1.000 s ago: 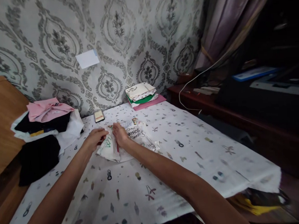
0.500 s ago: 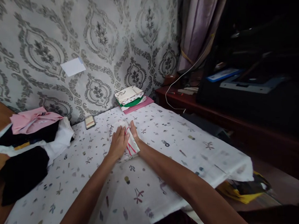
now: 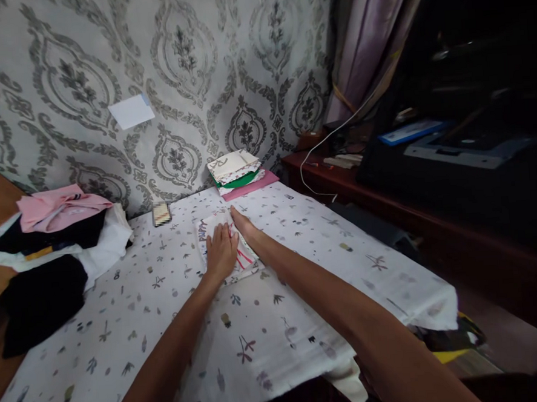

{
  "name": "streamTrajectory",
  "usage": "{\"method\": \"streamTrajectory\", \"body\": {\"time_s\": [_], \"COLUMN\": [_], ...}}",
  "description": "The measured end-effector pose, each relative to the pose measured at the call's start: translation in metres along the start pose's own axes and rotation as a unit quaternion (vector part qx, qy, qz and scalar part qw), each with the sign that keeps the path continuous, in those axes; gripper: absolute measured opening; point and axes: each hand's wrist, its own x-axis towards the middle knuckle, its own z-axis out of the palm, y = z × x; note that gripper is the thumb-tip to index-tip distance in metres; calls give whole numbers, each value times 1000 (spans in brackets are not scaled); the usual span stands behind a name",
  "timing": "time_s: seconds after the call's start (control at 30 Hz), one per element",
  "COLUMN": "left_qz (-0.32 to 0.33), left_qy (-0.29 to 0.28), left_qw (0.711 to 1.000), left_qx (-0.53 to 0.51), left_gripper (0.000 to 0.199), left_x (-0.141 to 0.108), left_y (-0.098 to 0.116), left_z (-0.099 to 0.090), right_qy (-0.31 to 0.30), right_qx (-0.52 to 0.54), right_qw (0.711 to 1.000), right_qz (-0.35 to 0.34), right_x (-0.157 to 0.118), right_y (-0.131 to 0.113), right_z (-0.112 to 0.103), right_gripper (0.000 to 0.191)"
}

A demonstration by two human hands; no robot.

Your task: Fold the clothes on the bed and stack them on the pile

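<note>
On the table lies a folded white garment with dark lettering and red lines printed on it. My left hand rests flat on top of this cloth, its fingers stretched out and slightly apart. Along the garment's right edge, my right hand stands on its side against the fabric, stretched away from me. Only part of its fingers shows; the rest are turned away. Behind my hands sits a stack of folded clothes in white, green and pink. A phone, blurred out, lies to the left of that stack.
A patterned white cloth covers the table. At left are a clothes pile and a black garment. A white cable hangs beside the dark red cabinet at right. A patterned wall borders the back.
My left hand has slid slightly to the right over the folded garment, uncovering more lettering. The right hand has shifted a little farther forward along the edge. The view has moved slightly.
</note>
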Motion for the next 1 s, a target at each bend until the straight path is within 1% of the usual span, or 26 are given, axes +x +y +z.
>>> {"method": "streamTrajectory", "body": {"time_s": [0.1,0.17,0.2,0.27,0.3,0.33,0.37,0.4,0.43,0.5,0.57,0.63,0.7,0.77,0.83,0.9,1.0], "left_qz": [13,47,73,131,156,170,171,158,133,75,35,24,27,40,52,58,56], "left_qy": [8,12,13,16,19,24,33,44,55,70,69,49,19,-9,-28,-38,-38], "left_qw": [1000,999,997,991,987,984,984,985,988,993,995,997,997,997,996,996,997], "left_qx": [16,5,-5,-24,-32,-38,-43,-47,-51,-56,-60,-61,-65,-68,-65,-57,-37], "left_gripper": [58,54,50,42,39,37,37,37,38,38,37,35,32,30,28,28,27], "left_x": [0,2,4,8,11,15,19,25,32,49,70,89,103,111,114,115,118], "left_y": [-2,-10,-17,-33,-42,-52,-62,-73,-83,-101,-116,-125,-130,-131,-131,-132,-132], "left_z": [2,2,1,-2,-3,-5,-7,-9,-12,-20,-28,-35,-39,-39,-38,-36,-33], "right_qy": [36,41,32,-18,-50,-82,-108,-126,-135,-147,-156,-154,-140,-123,-114,-115,-116], "right_qx": [-88,-134,-155,-225,-277,-334,-391,-439,-470,-504,-523,-544,-569,-587,-595,-594,-589], "right_qw": [995,988,985,966,947,922,895,872,857,838,824,807,790,781,779,781,781], "right_qz": [-31,-58,-75,-129,-157,-176,-184,-179,-165,-147,-152,-168,-179,-174,-160,-157,-172], "right_x": [-5,-16,-23,-40,-48,-56,-61,-65,-67,-66,-59,-52,-45,-42,-40,-39,-38], "right_y": [-14,-20,-21,-18,-14,-10,-6,-3,-1,-1,-4,-7,-7,-2,6,13,20], "right_z": [-2,1,4,12,15,17,18,18,17,14,14,16,19,20,19,18,16], "right_gripper": [38,41,43,44,44,45,46,47,47,48,47,47,47,49,53,56,55]}}
